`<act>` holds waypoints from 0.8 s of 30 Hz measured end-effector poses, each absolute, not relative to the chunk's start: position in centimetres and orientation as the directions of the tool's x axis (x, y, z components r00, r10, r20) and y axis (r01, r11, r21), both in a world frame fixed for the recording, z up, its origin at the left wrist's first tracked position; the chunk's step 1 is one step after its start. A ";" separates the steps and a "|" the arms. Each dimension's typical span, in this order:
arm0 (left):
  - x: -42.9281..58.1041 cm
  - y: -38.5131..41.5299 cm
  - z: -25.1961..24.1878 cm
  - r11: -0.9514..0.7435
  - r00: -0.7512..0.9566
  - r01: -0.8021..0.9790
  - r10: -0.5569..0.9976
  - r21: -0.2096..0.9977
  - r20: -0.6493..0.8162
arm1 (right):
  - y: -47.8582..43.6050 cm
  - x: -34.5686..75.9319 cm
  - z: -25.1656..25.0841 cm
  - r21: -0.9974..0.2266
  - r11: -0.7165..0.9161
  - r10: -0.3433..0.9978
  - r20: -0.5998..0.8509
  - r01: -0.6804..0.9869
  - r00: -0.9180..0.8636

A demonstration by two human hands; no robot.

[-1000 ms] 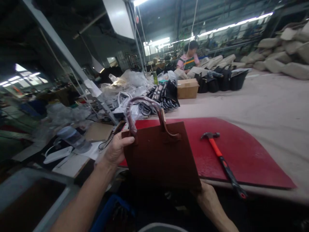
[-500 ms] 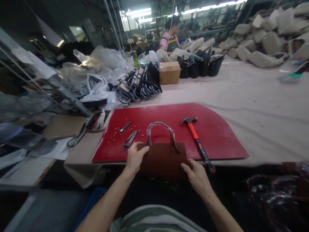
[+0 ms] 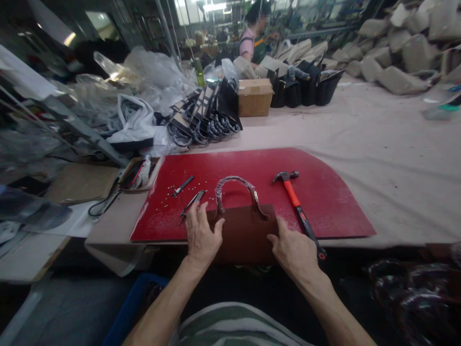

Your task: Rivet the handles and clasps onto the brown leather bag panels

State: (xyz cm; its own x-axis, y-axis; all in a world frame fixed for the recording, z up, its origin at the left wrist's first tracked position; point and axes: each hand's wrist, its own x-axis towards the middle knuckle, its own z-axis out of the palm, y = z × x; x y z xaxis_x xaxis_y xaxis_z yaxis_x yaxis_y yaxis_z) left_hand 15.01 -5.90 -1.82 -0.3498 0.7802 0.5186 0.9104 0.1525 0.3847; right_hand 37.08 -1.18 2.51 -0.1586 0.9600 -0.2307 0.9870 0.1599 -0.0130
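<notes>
A brown leather bag panel [image 3: 245, 235] lies over the front edge of the red board, its plastic-wrapped handle [image 3: 236, 179] arching away from me. My left hand [image 3: 202, 235] is at the panel's left side, fingers stretched and apart, thumb against the panel's edge. My right hand [image 3: 293, 250] grips the right edge, thumb on top and the other fingers partly hidden. Right of the panel lies a claw hammer [image 3: 293, 197] with an orange and black grip. Thin metal tools [image 3: 192, 204] and a dark flat punch [image 3: 183, 185] lie left of the handle among small scattered bits.
The red board [image 3: 252, 161] rests on a cloth-covered table [image 3: 360, 144]. Further back are a cardboard box [image 3: 255, 98], black bag parts [image 3: 212, 115] and beige pieces [image 3: 406, 57]. A co-worker [image 3: 254, 41] is behind. A small tray [image 3: 153, 175] stands left; wrapped brown handles [image 3: 414, 298] lie lower right.
My left hand has loosened from the panel's upper left edge, its fingers now raised and spread. My right hand has slid slightly up the right edge. The view has tilted down a little.
</notes>
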 end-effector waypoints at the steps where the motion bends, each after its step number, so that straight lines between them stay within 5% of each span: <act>1: 14.9 -6.1 -2.2 0.073 -0.263 0.939 0.780 0.336 0.568 | -1.0 37.2 2.5 -0.002 0.163 0.958 -0.241 0.987 -0.158; 6: 14.2 -7.2 -3.7 -0.239 0.083 0.938 0.858 0.251 0.506 | -0.3 37.3 2.9 -0.001 0.220 0.921 -0.329 0.976 -0.208; 11: 14.0 -7.3 -3.3 -0.178 0.104 0.954 0.952 0.242 0.288 | -0.9 37.7 2.5 0.021 0.203 0.934 -0.304 0.979 -0.187; 15: 14.1 -7.0 -2.6 -0.156 0.099 0.953 0.971 0.259 0.219 | -1.8 38.2 2.4 -0.015 0.220 0.971 -0.093 0.975 -0.220; 19: 14.2 -6.8 -2.1 -0.160 0.111 0.951 0.975 0.265 0.191 | -1.7 37.0 3.0 -0.224 0.506 0.860 0.212 0.833 -0.465; 24: 13.9 -6.8 -2.8 -0.194 0.127 0.937 0.964 0.289 0.235 | 0.0 33.1 1.4 -0.367 0.745 0.642 0.170 0.557 -0.747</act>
State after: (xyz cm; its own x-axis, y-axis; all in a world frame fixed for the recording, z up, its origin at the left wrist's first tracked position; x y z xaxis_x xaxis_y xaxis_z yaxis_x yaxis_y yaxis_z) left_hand 13.90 -6.83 -2.85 0.1273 0.9636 0.2349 0.9373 -0.1944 0.2894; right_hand 33.07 -0.04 1.44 -0.7475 0.6421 0.1705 0.5566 0.7454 -0.3668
